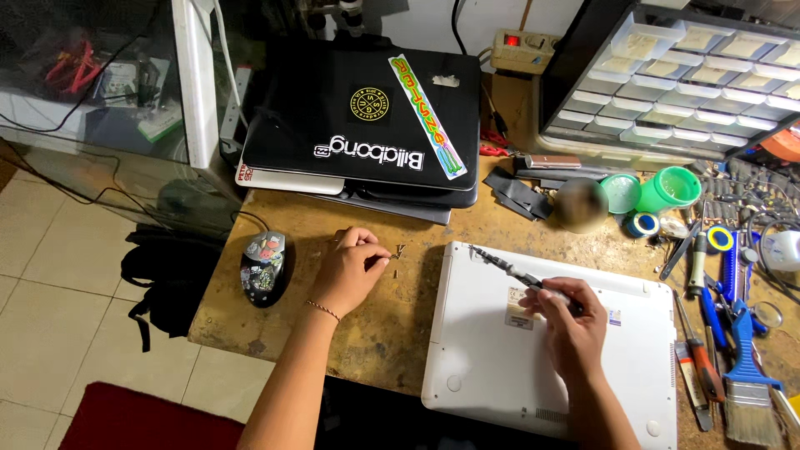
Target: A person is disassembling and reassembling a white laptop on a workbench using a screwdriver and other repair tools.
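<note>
Overhead, a person is working at a worn wooden bench (367, 333). Lying bottom-up at the near right is a white laptop (500, 375), with a small pale rectangular label (518, 308) near its middle and a tiny blue-and-white sticker (614, 317) to the right. The right hand (571, 321) is closing its fingers around a slim screwdriver (517, 273), whose tip is pointing left over the laptop's far left corner. The left hand (350, 271) is pinching thumb and forefinger together beside tiny screws (398, 252) on the bench, just left of the laptop. Farther back, a black laptop case (358, 117) is carrying a round yellow-and-black badge (370, 104), white lettering and a long diagonal strip sticker in yellow, green and pink (427, 115). A sticker-covered mouse (263, 265) is sitting at the left edge.
</note>
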